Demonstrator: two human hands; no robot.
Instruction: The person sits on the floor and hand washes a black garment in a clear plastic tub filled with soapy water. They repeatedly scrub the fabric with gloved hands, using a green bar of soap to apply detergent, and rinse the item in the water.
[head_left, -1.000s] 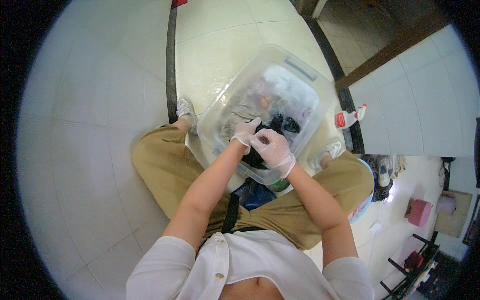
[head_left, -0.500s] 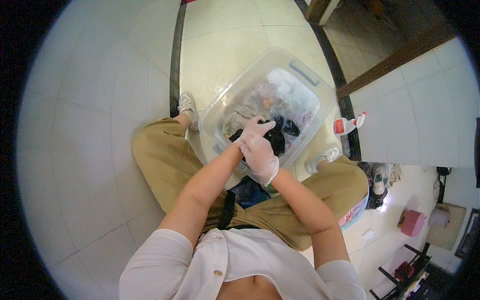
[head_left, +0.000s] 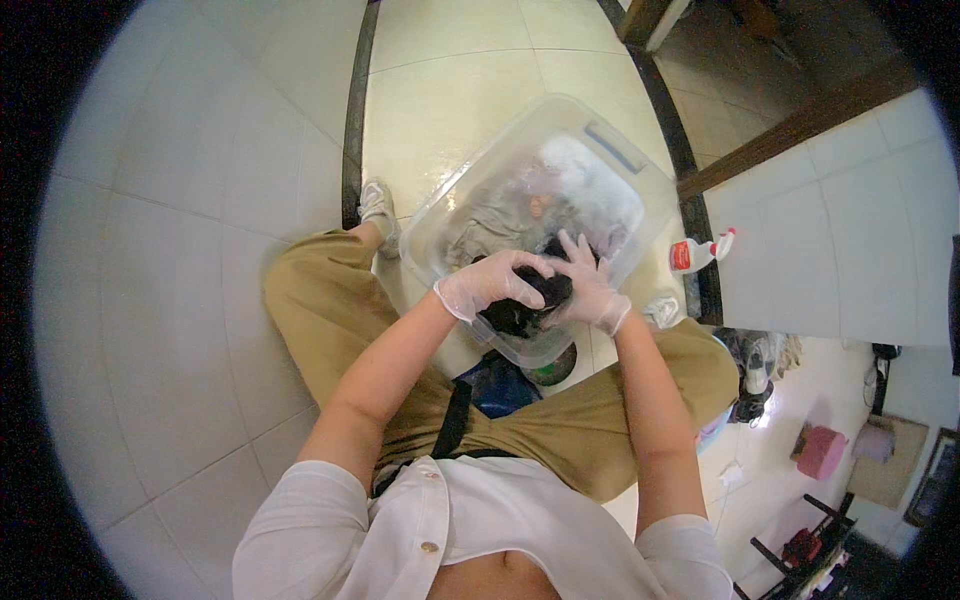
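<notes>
Both my hands wear thin translucent gloves and are over a clear plastic tub of soapy water. My left hand curls its thumb and fingers around a bunched black cloth near the tub's near side. On the right of the bundle, my right hand rests against it with its fingers spread. A grey-beige cloth lies in the water just beyond my left hand. White foam covers the far end, and a small orange-brown patch shows in the middle.
A white spray bottle with a red label stands right of the tub. Between my legs lie a dark blue item and a round dark green one. A tiled wall rises at left; shoes and a pink box are at right.
My hands, crossed together before, have moved apart to either side of the black cloth. My right hand has moved right and spread its fingers. The round green item has come into fuller view.
</notes>
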